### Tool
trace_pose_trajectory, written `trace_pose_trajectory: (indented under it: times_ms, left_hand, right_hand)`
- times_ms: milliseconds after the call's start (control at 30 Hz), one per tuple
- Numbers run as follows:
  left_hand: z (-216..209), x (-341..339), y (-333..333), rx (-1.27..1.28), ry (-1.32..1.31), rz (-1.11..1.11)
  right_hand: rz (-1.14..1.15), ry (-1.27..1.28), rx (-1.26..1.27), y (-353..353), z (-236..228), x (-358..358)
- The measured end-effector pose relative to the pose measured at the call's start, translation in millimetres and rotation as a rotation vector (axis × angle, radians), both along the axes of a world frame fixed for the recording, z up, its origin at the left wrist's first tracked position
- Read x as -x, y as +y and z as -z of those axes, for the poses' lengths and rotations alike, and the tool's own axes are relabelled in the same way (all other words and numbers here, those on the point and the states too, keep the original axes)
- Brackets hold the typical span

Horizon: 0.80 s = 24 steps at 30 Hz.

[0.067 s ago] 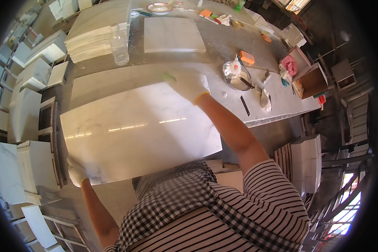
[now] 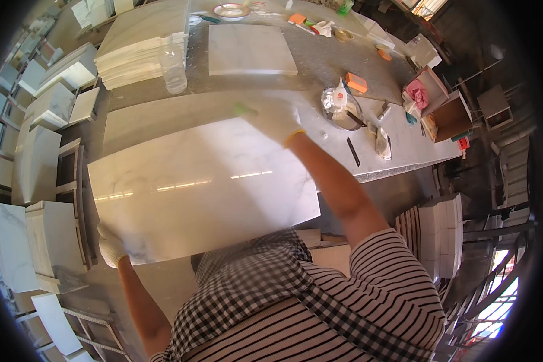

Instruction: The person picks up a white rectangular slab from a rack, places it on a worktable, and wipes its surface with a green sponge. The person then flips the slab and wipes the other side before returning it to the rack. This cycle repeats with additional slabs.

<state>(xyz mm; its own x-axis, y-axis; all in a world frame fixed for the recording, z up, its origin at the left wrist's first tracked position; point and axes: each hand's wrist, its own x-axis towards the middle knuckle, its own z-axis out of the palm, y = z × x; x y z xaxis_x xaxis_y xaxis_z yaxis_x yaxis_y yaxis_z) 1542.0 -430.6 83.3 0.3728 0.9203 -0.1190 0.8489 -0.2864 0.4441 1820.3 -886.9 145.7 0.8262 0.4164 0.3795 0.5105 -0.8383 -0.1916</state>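
A glossy white marble-like slab [image 2: 199, 187] with grey veining lies in front of me, its near edge at my checked apron. My left hand [image 2: 110, 246], in a white glove, grips the slab's near left corner, with part of the fingers hidden beneath it. At the far edge, my right hand [image 2: 274, 120], also gloved in white with a yellow cuff, reaches over the slab. A small green thing [image 2: 244, 110] shows at its fingertips, blurred and too indistinct to name. Under the slab's far side is another pale slab [image 2: 145, 120].
Beyond are a flat white tile [image 2: 250, 51], a clear plastic bottle [image 2: 174, 69] and a slab stack [image 2: 136, 45]. To the right sit a bowl with a white squeeze bottle [image 2: 339, 93], an orange block [image 2: 356, 82], a black strip [image 2: 353, 152] and an open box [image 2: 452, 117].
My right wrist has shifted slightly to the right and away from me. The slab and my left hand look almost the same.
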Motion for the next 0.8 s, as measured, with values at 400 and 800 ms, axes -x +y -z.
trace_pose_trajectory:
  times_ms: [400, 800]
  left_hand:
    - [6, 0, 4, -0.032, -0.011, 0.039]
    - [9, 0, 8, -0.157, 0.093, 0.054]
  right_hand:
    - [0.275, 0.267, 0.090, -75, -14, -52]
    - [0.075, -0.295, 0.067, -18, 40, 15]
